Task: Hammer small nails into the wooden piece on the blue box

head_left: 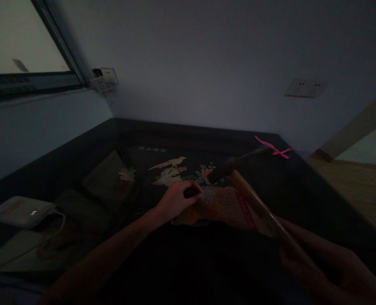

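My right hand (pixel 321 258), dim at the lower right, is closed around the wooden handle of a hammer (pixel 264 207). Its long dark head (pixel 235 164) slants above the table, just past the fingertips of my left hand (pixel 180 198). The left thumb and forefinger meet in a pinch; what they hold, if anything, is too dark to make out. Under and beside them lies a crumpled package (pixel 222 203), orange-brown with dark dots and a red printed band. It passes behind the hammer handle.
Beneath everything is a dark glossy table (pixel 188 140) with bird and flower pictures. A white device (pixel 19 209) with a cable lies at the left. A pink ribbon (pixel 278 151) rests near the far right corner. Sockets (pixel 305 87) are on the wall behind; a window frame is upper left.
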Motion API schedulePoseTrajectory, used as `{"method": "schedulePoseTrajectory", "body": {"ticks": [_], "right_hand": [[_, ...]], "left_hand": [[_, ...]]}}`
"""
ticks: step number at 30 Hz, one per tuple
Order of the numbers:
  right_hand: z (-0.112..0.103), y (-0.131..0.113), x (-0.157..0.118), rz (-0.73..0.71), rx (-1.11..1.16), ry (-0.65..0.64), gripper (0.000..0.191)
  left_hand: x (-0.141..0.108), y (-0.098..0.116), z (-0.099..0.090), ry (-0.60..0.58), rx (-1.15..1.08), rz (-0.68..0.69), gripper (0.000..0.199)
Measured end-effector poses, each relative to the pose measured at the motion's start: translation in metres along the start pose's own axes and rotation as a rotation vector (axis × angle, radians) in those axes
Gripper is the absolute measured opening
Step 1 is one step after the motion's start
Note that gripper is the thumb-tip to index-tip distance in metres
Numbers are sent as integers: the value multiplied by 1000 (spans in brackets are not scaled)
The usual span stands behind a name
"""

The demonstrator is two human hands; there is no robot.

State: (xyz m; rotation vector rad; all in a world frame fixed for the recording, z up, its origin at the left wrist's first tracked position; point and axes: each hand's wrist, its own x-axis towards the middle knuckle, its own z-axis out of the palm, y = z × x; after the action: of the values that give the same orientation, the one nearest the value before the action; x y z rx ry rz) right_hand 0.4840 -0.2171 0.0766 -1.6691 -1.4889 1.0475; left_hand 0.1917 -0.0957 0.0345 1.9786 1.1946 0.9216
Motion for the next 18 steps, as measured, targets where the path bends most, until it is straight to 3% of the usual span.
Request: {"method": "schedulePoseTrajectory", "body": {"ticks": [7, 11, 18], "right_hand": [[14, -32, 12, -71, -115, -32, 47], [12, -35, 13, -139, -137, -51, 50], [23, -36, 4, -32, -78, 23, 46]], "left_hand": [[0, 0, 0, 8, -24, -39, 9], [0, -1, 0, -8, -28, -21, 9], [0, -3, 1, -8, 11, -49, 13]]}}
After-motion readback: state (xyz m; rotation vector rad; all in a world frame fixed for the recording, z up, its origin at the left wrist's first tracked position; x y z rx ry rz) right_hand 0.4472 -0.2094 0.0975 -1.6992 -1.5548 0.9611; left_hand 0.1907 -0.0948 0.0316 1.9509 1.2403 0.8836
